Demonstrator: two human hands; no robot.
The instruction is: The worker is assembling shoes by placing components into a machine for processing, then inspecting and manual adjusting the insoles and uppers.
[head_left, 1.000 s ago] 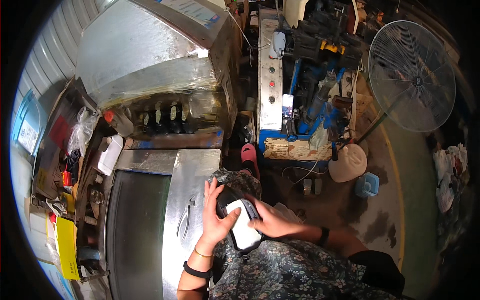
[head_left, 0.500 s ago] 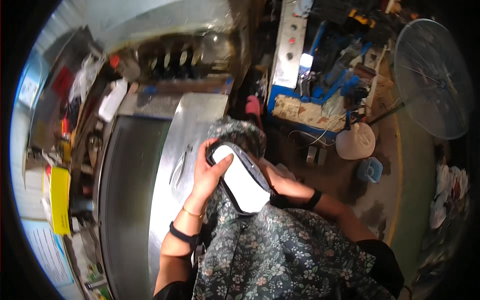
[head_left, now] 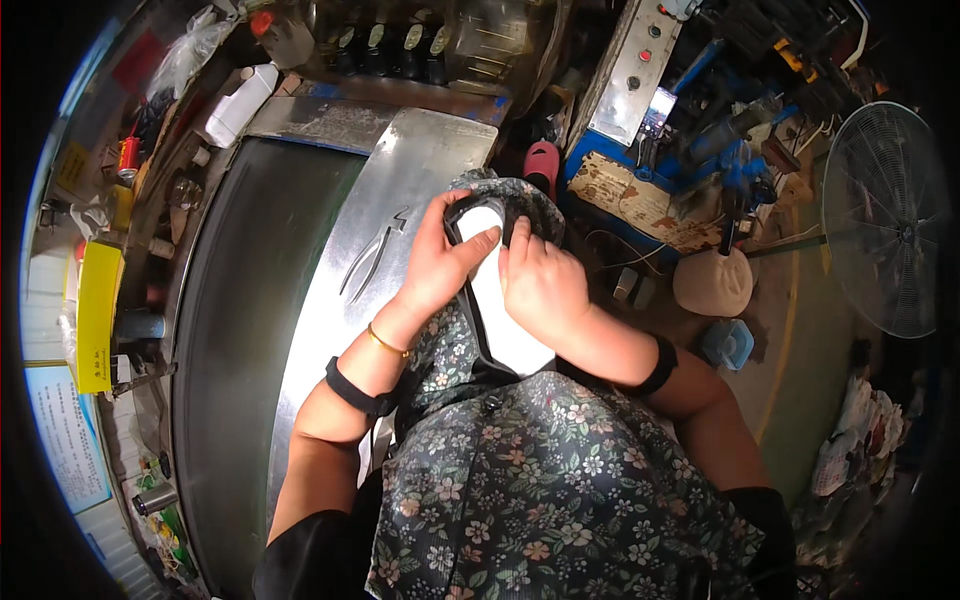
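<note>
A black shoe upper (head_left: 477,313) lies across my lap with its white sole side (head_left: 492,290) facing up. My left hand (head_left: 443,258) is closed around its far end, thumb pressed on the white face. At the right edge of that same end, my right hand (head_left: 545,287) has its fingers bent and pinching the black rim. The palm and wrist of the right hand cover part of the shoe's right side. Beneath the shoe is a floral apron (head_left: 520,480) over my knees. To the left, a pair of pliers (head_left: 372,262) rests on the shiny metal sheet (head_left: 425,150).
A dark conveyor belt (head_left: 260,300) runs along my left side. Beyond it are a white bottle (head_left: 240,105) and a yellow box (head_left: 98,318). At the right stand a blue-framed machine (head_left: 615,190), a white jug (head_left: 712,282), a blue container (head_left: 728,345) and a large fan (head_left: 890,220).
My right hand has come from the shoe's right side up over it, its fingers now on the rim at the far end. My left hand keeps its hold. The whole view has shifted.
</note>
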